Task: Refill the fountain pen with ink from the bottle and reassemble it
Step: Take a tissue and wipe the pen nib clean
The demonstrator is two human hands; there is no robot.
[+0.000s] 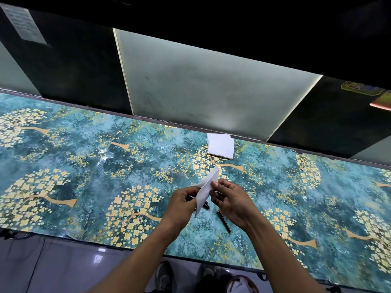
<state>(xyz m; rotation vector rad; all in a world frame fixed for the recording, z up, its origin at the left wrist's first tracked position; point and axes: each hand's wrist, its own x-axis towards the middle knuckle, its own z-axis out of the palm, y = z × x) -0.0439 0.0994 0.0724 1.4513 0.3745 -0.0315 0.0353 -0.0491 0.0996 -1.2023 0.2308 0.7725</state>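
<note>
Shoes (pixel 164 275) are seen lowest, at 6 o'clock. On the left, the left hand (pixel 181 200) is closed in a grip on a white tissue (pixel 206 190) and a black pen part (pixel 205 206). At 3 o'clock from it, the right hand (pixel 231 199) pinches the tissue too. Another pen piece (pixel 223 221) lies on the tabletop (pixel 84 166) below. No ink bottle is seen. Ink could be smeared if the tissue slips.

We're at a long counter (pixel 63 166) in what looks like a shop or office, though which of the two is hard to call. Its top is covered in a glossy teal sheet printed with golden blossom trees, and it runs along a dark partition set with frosted glass panels (pixel 211 92). A printed notice (pixel 25 24) hangs at upper left, a stack of white paper squares (pixel 221 145) waits by the glass, and below there's grey tiled floor (pixel 53 267).
</note>
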